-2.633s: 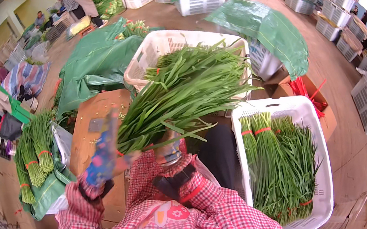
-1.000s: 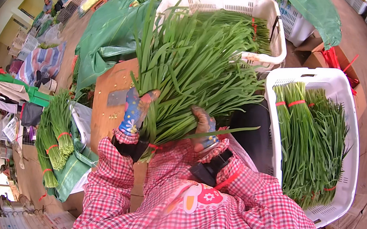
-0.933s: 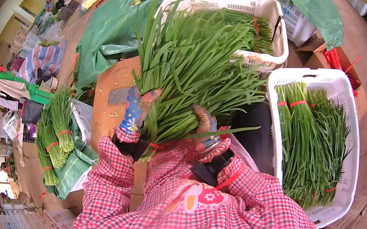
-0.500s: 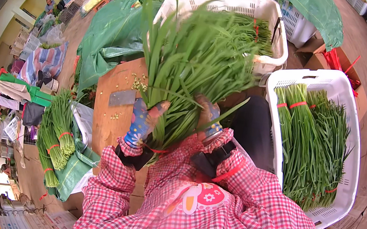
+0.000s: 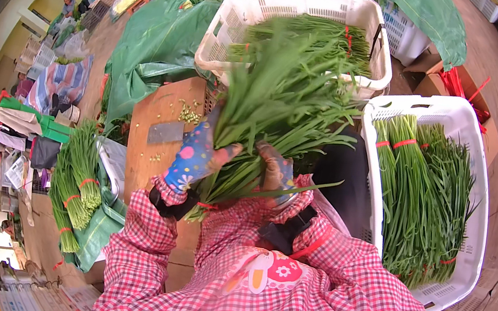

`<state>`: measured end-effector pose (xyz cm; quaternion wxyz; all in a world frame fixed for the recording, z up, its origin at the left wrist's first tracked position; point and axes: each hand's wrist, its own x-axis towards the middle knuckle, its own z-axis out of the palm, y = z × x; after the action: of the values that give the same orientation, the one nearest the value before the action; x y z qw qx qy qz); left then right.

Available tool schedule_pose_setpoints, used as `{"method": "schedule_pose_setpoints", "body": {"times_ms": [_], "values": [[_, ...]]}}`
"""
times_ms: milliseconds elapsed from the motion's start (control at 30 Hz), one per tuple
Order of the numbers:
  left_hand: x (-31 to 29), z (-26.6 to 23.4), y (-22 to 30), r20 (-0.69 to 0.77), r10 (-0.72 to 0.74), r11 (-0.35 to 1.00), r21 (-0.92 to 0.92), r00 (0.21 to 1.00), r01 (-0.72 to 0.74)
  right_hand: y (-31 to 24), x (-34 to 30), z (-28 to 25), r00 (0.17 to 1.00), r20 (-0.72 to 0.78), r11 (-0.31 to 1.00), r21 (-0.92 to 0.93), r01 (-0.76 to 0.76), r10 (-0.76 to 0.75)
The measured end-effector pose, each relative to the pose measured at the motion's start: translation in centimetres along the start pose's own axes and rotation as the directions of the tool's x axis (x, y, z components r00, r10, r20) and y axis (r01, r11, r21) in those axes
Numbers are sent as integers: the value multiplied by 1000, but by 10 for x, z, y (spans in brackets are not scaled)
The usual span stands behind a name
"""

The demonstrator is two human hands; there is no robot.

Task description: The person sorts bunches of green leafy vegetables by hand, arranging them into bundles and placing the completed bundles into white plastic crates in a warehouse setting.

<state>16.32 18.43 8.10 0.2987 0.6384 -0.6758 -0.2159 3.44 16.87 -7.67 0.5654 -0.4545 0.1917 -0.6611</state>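
A loose bunch of garlic chives (image 5: 283,108) is held in front of my body, its long leaves fanned away from me and blurred at the tips. My left hand (image 5: 199,157), in a blue patterned glove, grips its left side with the thumb across the leaves. Closed on the right side is my right hand (image 5: 276,172), in a soiled glove. A red band (image 5: 207,206) circles the stem end close to my apron. Left of the bunch, a flat metal blade (image 5: 166,133) lies on a wooden board (image 5: 140,167) among small pale stem trimmings (image 5: 190,112).
A white crate (image 5: 218,25) with chives stands ahead; another white crate (image 5: 480,220) with banded bunches stands at my right. Banded bunches (image 5: 78,183) rest on the left beside a green sheet (image 5: 157,35). A carton (image 5: 477,108) holds red strips. Other people sit far left.
The bunch and its leaf tips have swung to the right. My left hand has shifted slightly up, and my right hand sits a little lower, both still holding it.
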Motion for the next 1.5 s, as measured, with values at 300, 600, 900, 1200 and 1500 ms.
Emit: {"method": "schedule_pose_setpoints", "body": {"times_ms": [300,600,900,1200,1500], "values": [[27,-4,-55,64,-196,810,-552,978,198,-53,2,24,793,-63,788,182,-588,606],[26,-5,-57,-76,-109,629,-777,991,9,-39,1,3,626,-42,490,664,-565,779],[18,-13,-110,-127,-19,637,-766,992,-86,-15,-9,-1,692,-38,557,626,-546,721],[32,-47,-18,-86,-139,776,-628,987,54,-5,-10,-5,593,93,336,750,-570,800],[24,-10,-114,-131,-21,487,-867,991,-104,-147,26,-62,277,429,510,-715,-478,860]]}}
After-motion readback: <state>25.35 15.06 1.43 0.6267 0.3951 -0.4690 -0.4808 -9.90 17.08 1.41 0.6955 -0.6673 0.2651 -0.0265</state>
